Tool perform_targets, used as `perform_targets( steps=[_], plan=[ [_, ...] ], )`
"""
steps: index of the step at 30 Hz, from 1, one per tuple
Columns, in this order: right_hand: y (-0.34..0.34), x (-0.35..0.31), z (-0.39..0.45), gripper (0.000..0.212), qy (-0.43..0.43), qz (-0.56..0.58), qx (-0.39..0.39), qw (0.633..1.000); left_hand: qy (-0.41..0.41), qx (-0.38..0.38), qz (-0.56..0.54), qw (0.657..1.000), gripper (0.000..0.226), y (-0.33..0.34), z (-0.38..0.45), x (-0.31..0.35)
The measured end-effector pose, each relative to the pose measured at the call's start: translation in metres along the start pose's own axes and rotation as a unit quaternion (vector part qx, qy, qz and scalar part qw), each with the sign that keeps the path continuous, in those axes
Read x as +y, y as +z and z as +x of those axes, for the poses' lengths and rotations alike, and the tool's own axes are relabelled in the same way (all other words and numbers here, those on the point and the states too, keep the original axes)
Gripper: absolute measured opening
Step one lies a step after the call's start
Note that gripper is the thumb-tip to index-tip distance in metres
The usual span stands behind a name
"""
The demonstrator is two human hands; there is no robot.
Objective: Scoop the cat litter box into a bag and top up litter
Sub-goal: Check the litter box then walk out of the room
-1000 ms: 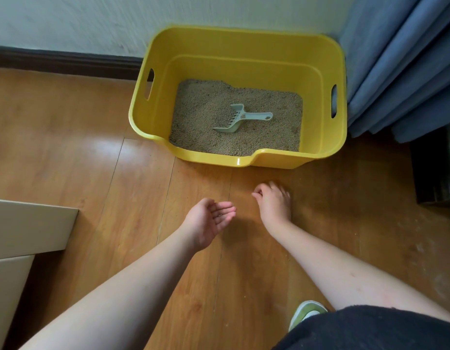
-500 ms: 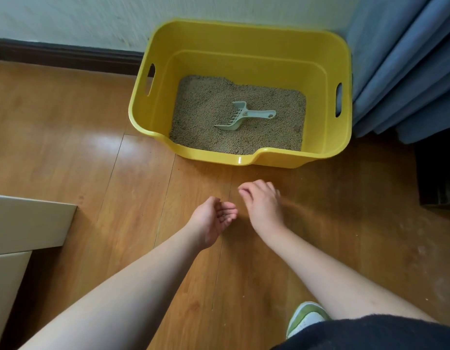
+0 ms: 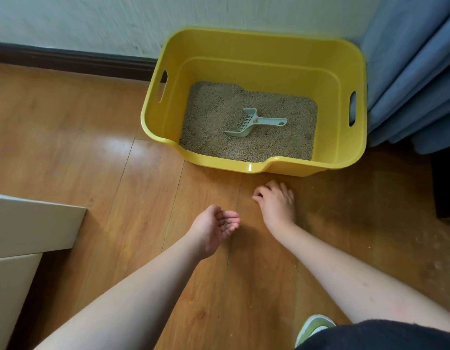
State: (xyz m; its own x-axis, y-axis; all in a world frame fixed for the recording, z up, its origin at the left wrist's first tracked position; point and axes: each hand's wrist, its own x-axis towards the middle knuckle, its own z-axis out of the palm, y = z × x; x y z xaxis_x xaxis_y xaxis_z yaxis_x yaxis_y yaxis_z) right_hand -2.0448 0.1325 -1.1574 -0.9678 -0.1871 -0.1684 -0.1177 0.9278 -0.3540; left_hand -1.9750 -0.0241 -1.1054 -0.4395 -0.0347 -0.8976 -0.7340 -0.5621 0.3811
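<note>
Left hand (image 3: pixel 213 229): palm up, cupped, small grains inside, holding nothing else.
Right hand (image 3: pixel 275 202): fingertips pinched at the floor (image 3: pixel 92 147).
Litter box (image 3: pixel 254 166): just beyond both hands.
Scoop (image 3: pixel 246 123): lying on the litter (image 3: pixel 213 114).

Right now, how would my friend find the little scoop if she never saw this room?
Look for the yellow litter box against the wall, beside the blue curtain. Inside, on the tan litter, lies the scoop. It's the only pale grey-green thing there, slotted, with its handle pointing toward the curtain.
</note>
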Motion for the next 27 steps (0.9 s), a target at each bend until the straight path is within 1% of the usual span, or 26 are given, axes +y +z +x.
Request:
perform_targets(
  steps=[1, 3, 5, 7, 8, 10, 12, 15, 18, 21, 23, 25, 27],
  plan=[
    [-0.003, -0.005, -0.005, 0.005, -0.011, 0.019, 0.009, 1.0, 0.001, 0.0, 0.006, 1.0, 0.047, 0.0, 0.0, -0.001],
    [-0.009, -0.021, -0.021, 0.005, -0.071, 0.06, 0.014, 0.996, 0.007, 0.004, 0.008, 1.0, 0.043, 0.002, 0.0, -0.002],
    [-0.015, -0.034, -0.039, 0.004, -0.141, 0.088, -0.019, 0.986, 0.021, 0.019, 0.02, 0.999, 0.031, 0.009, -0.001, -0.001],
    [-0.021, -0.036, -0.051, 0.012, -0.162, 0.1, -0.055, 0.98, 0.038, 0.032, 0.065, 0.997, 0.025, 0.017, 0.0, 0.0],
    [-0.025, -0.032, -0.053, 0.014, -0.156, 0.108, -0.047, 0.981, 0.044, 0.026, 0.079, 0.996, 0.025, 0.021, 0.0, -0.001],
    [-0.034, -0.018, -0.054, 0.015, -0.124, 0.14, 0.011, 0.982, 0.028, 0.0, 0.068, 0.997, 0.03, 0.028, 0.001, -0.002],
    [-0.044, 0.003, -0.054, 0.014, -0.072, 0.172, 0.062, 0.981, 0.011, -0.022, 0.078, 0.997, 0.035, 0.037, 0.003, -0.007],
    [-0.058, 0.052, -0.061, 0.015, 0.024, 0.198, 0.086, 0.976, -0.021, -0.033, 0.096, 0.995, 0.036, 0.053, 0.001, -0.018],
    [-0.072, 0.108, -0.08, 0.018, 0.12, 0.161, 0.068, 0.977, -0.048, -0.058, 0.13, 0.989, 0.038, 0.07, -0.005, -0.031],
    [-0.078, 0.145, -0.109, 0.018, 0.187, 0.141, 0.032, 0.972, -0.067, -0.073, 0.17, 0.98, 0.04, 0.089, -0.011, -0.043],
    [-0.075, 0.156, -0.13, 0.018, 0.215, 0.139, 0.025, 0.966, -0.076, -0.085, 0.189, 0.975, 0.04, 0.097, -0.013, -0.051],
    [-0.07, 0.162, -0.148, 0.017, 0.234, 0.133, 0.039, 0.962, -0.079, -0.095, 0.204, 0.971, 0.04, 0.106, -0.015, -0.058],
    [-0.062, 0.16, -0.161, 0.019, 0.229, 0.133, 0.018, 0.964, -0.074, -0.099, 0.22, 0.968, 0.04, 0.11, -0.017, -0.063]
  ],
)
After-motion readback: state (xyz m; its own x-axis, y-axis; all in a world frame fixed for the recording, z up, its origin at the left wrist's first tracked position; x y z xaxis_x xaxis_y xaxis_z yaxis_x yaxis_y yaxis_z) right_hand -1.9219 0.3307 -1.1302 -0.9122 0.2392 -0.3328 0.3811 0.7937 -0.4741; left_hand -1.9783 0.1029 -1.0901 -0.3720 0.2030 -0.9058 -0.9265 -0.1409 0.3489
